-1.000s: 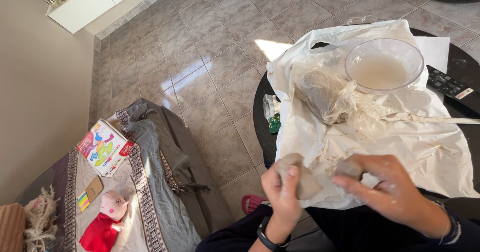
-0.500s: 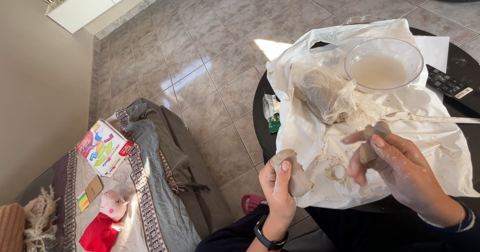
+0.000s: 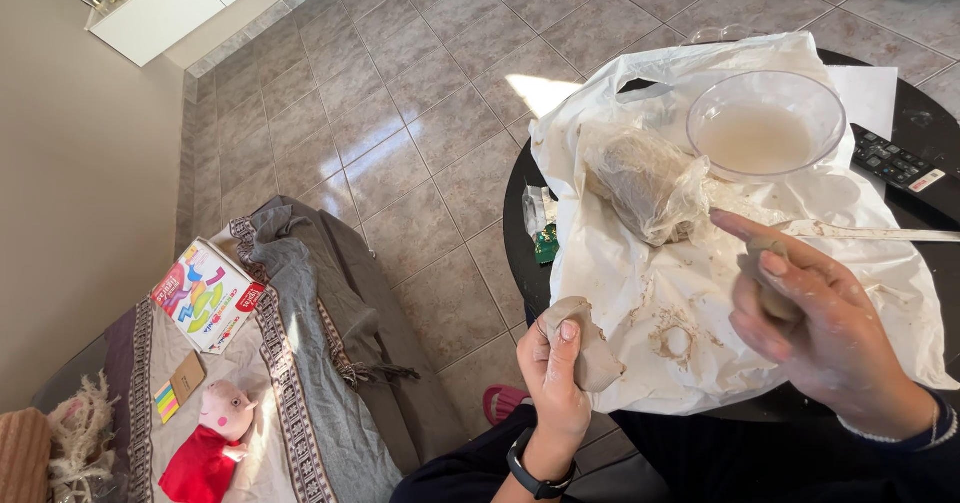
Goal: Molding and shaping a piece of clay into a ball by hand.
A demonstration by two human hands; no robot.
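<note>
Change since earlier frame: right hand (image 3: 815,328) has lifted off the sheet and now hangs above its near edge; left hand (image 3: 555,363) stays low by the bench rim.
Right hand: fingers curled and pressed around a small clay piece (image 3: 765,281), index finger stretched along its top; hand smeared with clay.
Left hand: thumb and fingers pinching a flattened clay slab (image 3: 590,348), held upright in the air just off the edge of the bench (image 3: 520,213), over the lap.
Clay location: two pieces in the hands, one larger lump wrapped in a clear bag (image 3: 645,183) lying on the white plastic sheet (image 3: 610,263), near the bowl.
Risk 1: slab is thin and gripped at one edge only; it may sag, tear or drop to the tiled floor (image 3: 420,133), since nothing lies under it.
Risk 2: glass bowl (image 3: 765,123) of cloudy water sits just beyond the right hand; a sweep of the wrist, or a tug on the loose sheet under it, could tip it.
Risk 3: remote control (image 3: 895,163) lies just beside the bowl, so a spill would likely reach it.
Risk 4: thin tool (image 3: 870,231) lying on the sheet could be knocked off by the forearm.
Count: hands 2; loose clay pieces 2; bagged lump 1; bowl 1; remote 1; tool 1; plastic sheet 1; dried clay ring on sheet 1.
</note>
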